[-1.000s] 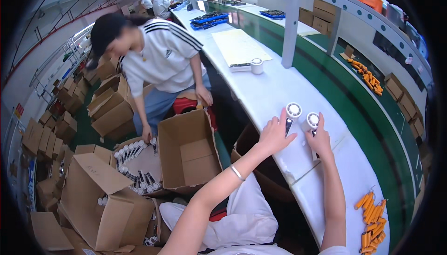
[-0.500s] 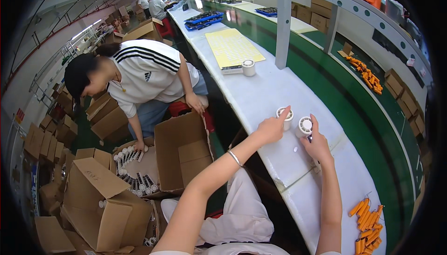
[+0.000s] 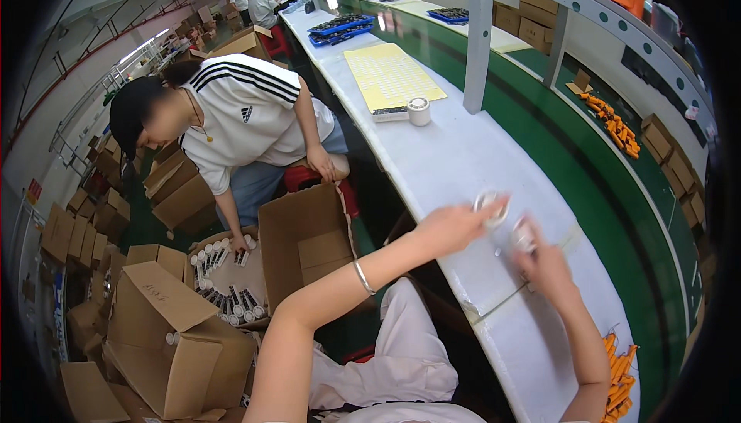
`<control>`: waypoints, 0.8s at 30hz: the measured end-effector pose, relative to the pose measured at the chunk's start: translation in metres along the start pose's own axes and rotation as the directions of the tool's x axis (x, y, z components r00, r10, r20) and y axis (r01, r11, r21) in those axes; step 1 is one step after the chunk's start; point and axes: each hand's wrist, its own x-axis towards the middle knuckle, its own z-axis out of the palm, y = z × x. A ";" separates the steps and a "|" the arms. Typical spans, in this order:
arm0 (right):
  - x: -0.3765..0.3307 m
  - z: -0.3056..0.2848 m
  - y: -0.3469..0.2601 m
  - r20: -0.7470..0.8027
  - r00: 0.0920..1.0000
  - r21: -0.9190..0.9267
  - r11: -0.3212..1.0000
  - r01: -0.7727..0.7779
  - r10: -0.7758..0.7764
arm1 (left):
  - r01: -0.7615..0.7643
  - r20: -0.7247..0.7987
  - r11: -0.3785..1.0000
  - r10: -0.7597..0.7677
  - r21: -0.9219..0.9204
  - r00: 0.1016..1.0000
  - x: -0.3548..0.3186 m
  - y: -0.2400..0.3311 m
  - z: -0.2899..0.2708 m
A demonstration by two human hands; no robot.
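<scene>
Close spacing, one hold unconfirmed

The left fan (image 3: 485, 198) and right fan (image 3: 523, 238), both white, are near enough to collide should either hand swing inward; a loose hold could also let one drop. The left fan lies at the fingertips of the left hand (image 3: 454, 228); blur leaves it undetermined whether they clamp it or merely touch. The right fan lies at the finger end of the right hand (image 3: 546, 263), whose fingers appear closed around it. Orange cylinders (image 3: 620, 380), beside the right forearm (image 3: 588, 357), could scatter if the arm brushes them. Beyond the left hand, a round white unit (image 3: 419, 113) stands on the worktop (image 3: 502, 149) near a yellow sheet (image 3: 392, 76). Well left of both hands, a co-worker (image 3: 251, 114) reaches into a carton (image 3: 245, 272) of similar fans.
</scene>
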 end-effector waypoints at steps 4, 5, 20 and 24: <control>0.000 0.006 0.001 0.090 0.993 -0.172 0.981 0.092 -0.077 | 0.157 0.535 0.974 -0.222 0.166 0.815 -0.011 -0.008 0.011; 0.002 0.004 -0.001 0.086 0.994 -0.170 0.982 0.088 -0.074 | 0.101 0.521 0.983 -0.166 0.151 0.838 -0.011 -0.008 0.008; 0.005 -0.008 -0.003 0.146 0.988 -0.152 0.986 0.065 -0.043 | 0.224 0.497 0.961 -0.275 0.161 0.823 -0.008 -0.003 -0.003; 0.001 -0.015 -0.016 -0.122 0.988 0.054 0.993 0.103 -0.096 | 0.237 0.149 0.971 -0.232 -0.019 0.961 -0.009 -0.008 -0.004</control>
